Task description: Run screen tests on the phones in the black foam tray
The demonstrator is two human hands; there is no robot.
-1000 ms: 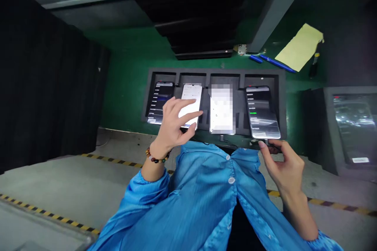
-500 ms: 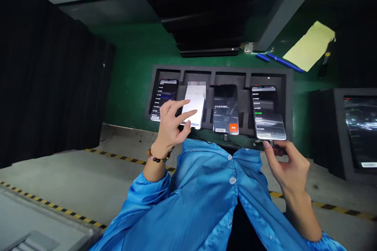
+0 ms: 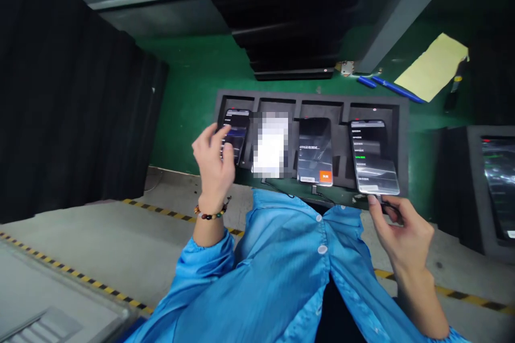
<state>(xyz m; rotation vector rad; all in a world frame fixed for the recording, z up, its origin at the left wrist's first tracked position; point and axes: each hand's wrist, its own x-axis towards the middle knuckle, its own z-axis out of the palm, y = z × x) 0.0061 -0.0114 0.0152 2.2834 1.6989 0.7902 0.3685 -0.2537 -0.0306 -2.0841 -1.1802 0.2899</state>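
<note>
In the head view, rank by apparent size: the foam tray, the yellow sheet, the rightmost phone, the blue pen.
1. foam tray
2. yellow sheet
3. rightmost phone, close to the sheet in area; it lies nearer the camera, so this order is unsure
4. blue pen

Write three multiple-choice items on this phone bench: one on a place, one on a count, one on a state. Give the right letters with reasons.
1. Where is the left hand?
A. at the leftmost phone
B. on the yellow sheet
C. on the blue pens

2. How many phones lie in the foam tray?
A. two
B. four
C. six

3. What is the right hand doing?
A. lying flat and open
B. pinching a cable plug below the rightmost phone
C. holding a pen

Answers: 1 A, its fingers reach over that screen. 2 B, one phone fills each of four slots. 3 B, thumb and fingers close on the plug at the tray's near edge.
</note>
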